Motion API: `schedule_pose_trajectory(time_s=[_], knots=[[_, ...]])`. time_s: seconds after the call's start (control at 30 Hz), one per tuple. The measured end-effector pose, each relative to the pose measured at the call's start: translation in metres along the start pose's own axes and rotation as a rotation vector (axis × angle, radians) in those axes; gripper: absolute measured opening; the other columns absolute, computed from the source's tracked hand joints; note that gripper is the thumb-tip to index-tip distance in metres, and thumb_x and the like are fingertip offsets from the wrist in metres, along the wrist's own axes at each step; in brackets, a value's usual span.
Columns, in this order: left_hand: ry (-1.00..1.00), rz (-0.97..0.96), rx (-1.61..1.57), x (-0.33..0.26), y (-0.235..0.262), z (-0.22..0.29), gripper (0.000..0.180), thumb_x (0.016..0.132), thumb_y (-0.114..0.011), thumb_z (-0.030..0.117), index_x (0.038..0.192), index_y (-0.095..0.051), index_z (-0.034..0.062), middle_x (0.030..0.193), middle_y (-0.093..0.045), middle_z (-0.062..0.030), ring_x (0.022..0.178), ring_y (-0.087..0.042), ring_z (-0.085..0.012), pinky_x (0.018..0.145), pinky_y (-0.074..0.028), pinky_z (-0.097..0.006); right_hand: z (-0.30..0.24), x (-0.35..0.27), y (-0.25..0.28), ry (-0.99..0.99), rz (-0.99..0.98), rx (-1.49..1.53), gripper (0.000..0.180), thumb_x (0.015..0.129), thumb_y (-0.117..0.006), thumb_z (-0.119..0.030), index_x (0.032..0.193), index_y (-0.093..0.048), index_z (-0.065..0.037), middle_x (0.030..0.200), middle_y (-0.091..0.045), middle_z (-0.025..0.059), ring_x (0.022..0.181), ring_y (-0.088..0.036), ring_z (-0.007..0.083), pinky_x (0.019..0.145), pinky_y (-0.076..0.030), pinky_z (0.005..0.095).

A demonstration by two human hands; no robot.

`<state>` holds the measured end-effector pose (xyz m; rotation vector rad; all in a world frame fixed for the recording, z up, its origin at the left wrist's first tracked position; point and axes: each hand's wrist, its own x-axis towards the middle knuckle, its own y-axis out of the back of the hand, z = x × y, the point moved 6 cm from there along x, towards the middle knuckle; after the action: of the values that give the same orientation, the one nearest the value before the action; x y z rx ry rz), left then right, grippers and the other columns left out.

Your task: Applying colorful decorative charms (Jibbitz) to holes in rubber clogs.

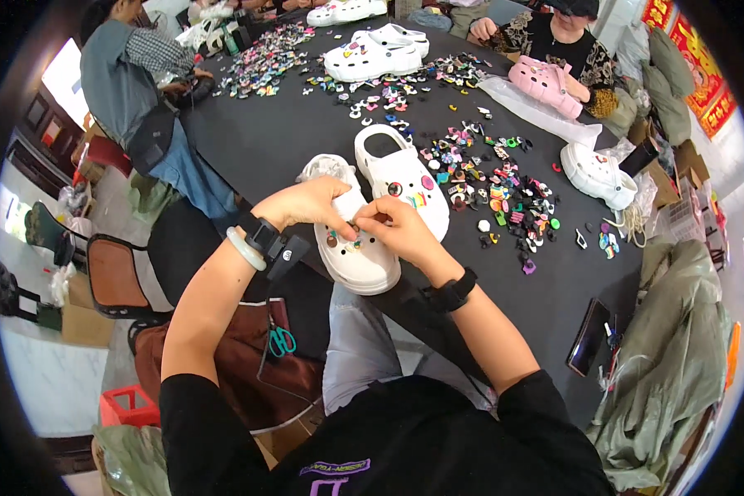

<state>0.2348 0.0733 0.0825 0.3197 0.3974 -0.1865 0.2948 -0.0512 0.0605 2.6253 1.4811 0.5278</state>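
Note:
A white clog (365, 271) is tilted at the table's near edge, toe toward me, with a few small charms on its upper. My left hand (312, 203) grips it from the left, thumb on the upper near the charms. My right hand (398, 230) is closed in a pinch at the clog's top, fingertips close to the left thumb; what it pinches is hidden. Just beyond my right hand rests a second white clog (431, 207) with several colourful charms on it. Loose shoe charms (512, 194) lie scattered to its right.
White clogs (376, 56) and more charms (269, 58) lie farther back on the black table (264, 124). Another white clog (599, 175) and a phone (589, 337) are at the right. One person stands at left; another sits opposite by a pink clog (544, 85). Teal-handled scissors (282, 341) hang low left.

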Motion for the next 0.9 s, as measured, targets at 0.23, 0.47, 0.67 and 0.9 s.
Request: schedule_pose_trajectory(time_s=[0.23,0.47,0.67,0.9], knots=[[0.109,0.033,0.133,0.005,0.004,0.007,0.038,0.066,-0.081,-0.003,0.1,-0.066,-0.0045,0.092,-0.07,-0.0115,0.076,-0.067,-0.0165,0.063,-0.058,-0.031,0.007,-0.047,0.003,-0.135,0.109,0.41,0.021,0.096,-0.055,-0.014,0.113,-0.059,-0.002,0.087,-0.058,0.0009,0.071,-0.055,0.0075,0.062,-0.046,0.0217],[0.277,-0.128,0.527,0.019,0.006,0.01,0.05,0.064,-0.086,0.026,0.102,-0.069,-0.0007,0.098,-0.071,-0.0116,0.09,-0.066,-0.0186,0.083,-0.049,-0.031,0.024,-0.106,-0.005,-0.243,-0.039,0.61,0.02,0.097,-0.055,-0.015,0.111,-0.06,-0.002,0.084,-0.057,-0.001,0.068,-0.053,0.0061,0.062,-0.045,0.0214],[0.343,-0.15,0.344,0.012,0.0,0.003,0.037,0.073,-0.081,0.013,0.105,-0.068,-0.0005,0.101,-0.07,-0.0073,0.093,-0.064,-0.0124,0.085,-0.05,-0.028,0.039,-0.112,-0.004,-0.328,-0.069,0.723,0.019,0.096,-0.057,-0.018,0.107,-0.061,-0.002,0.082,-0.059,-0.0016,0.069,-0.053,0.005,0.063,-0.044,0.0196],[0.305,-0.228,0.246,0.014,-0.005,0.01,0.037,0.077,-0.079,0.014,0.108,-0.066,0.0002,0.101,-0.07,-0.006,0.092,-0.064,-0.0134,0.082,-0.052,-0.029,0.047,-0.106,-0.008,-0.308,-0.071,0.769,0.019,0.095,-0.058,-0.018,0.106,-0.061,-0.002,0.08,-0.059,-0.0017,0.07,-0.054,0.0044,0.064,-0.045,0.0199]])
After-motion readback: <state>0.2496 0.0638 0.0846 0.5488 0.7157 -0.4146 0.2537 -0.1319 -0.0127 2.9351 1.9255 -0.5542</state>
